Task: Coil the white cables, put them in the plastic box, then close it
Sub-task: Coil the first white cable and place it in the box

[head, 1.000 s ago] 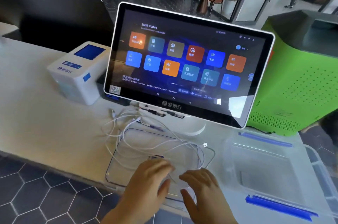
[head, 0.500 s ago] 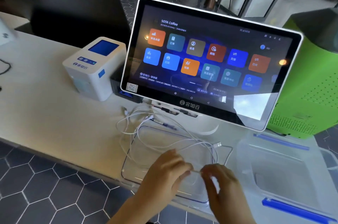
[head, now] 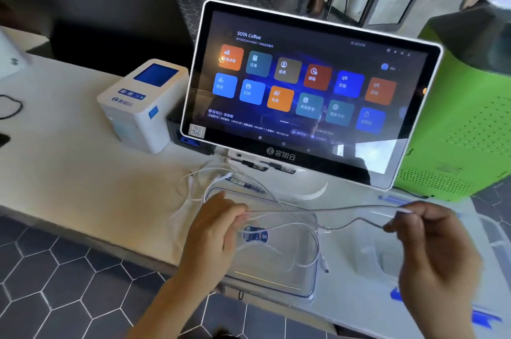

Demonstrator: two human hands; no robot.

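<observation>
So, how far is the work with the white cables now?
Early stage. Done: nothing is coiled or packed yet. In hand: the left hand and right hand pinch one white cable stretched between them, while the other white cables lie loose on the counter. Left: coil them, put them in the plastic box, which has no cover on it, then close it.

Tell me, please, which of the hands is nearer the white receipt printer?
Left. The left hand is below-right of the receipt printer; the right hand is farther right.
</observation>
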